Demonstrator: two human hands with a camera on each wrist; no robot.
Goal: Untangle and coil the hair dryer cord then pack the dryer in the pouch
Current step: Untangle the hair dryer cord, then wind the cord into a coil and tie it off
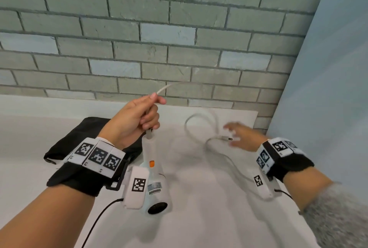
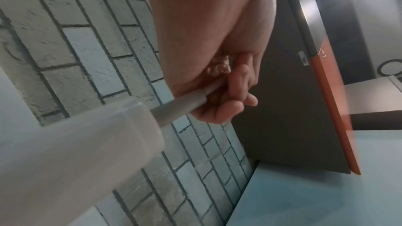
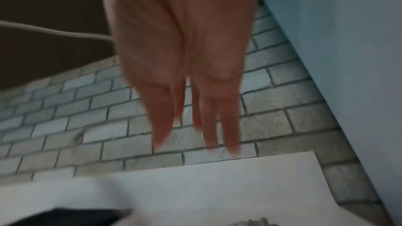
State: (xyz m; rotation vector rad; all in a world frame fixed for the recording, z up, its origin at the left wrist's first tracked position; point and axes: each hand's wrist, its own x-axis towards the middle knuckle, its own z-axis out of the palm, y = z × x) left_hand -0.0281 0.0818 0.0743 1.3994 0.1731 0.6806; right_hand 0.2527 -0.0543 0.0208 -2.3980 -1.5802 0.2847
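Note:
My left hand (image 1: 148, 111) is raised above the table and grips the white cord (image 1: 199, 126) right where it leaves the hair dryer (image 1: 156, 186). The white dryer hangs from that grip, handle up and orange switch (image 1: 151, 163) facing me. In the left wrist view the fingers (image 2: 226, 109) curl round the grey cord sleeve (image 2: 185, 104) above the handle (image 2: 76, 143). The cord arcs up from the fist, loops over the table and ends in a plug (image 1: 227, 138). My right hand (image 1: 232, 134), blurred, is open with spread fingers (image 3: 206, 118) at the plug; contact is unclear. The black pouch (image 1: 79, 138) lies flat behind my left wrist.
The white table (image 1: 199, 218) meets a grey brick wall (image 1: 179, 38) at the back. A pale blue panel (image 1: 328, 68) closes the right side. A black camera cable (image 1: 99, 218) trails from my left wrist toward me.

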